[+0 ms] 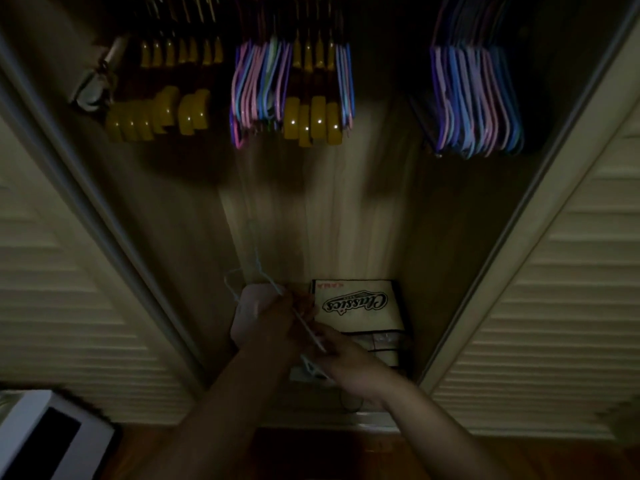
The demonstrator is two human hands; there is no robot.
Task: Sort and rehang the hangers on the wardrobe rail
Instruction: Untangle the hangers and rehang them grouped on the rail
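While box (358,306) sits below, hands grip hanger (273,292).

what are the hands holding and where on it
Both grip a thin light-blue wire hanger: left hand just below its hook, right hand lower along a wire arm.

Dim, soft and blurry throughout (edges bowed by the wide lens), small glints on yellow hangers (304,123).

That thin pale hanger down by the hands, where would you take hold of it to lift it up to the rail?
Probably by the straight neck just under the hook of the pale hanger, coming from below. The hook points up toward the rail and must stay free to catch it. The left hand already grips the wire low down; the right hand holds it further along.
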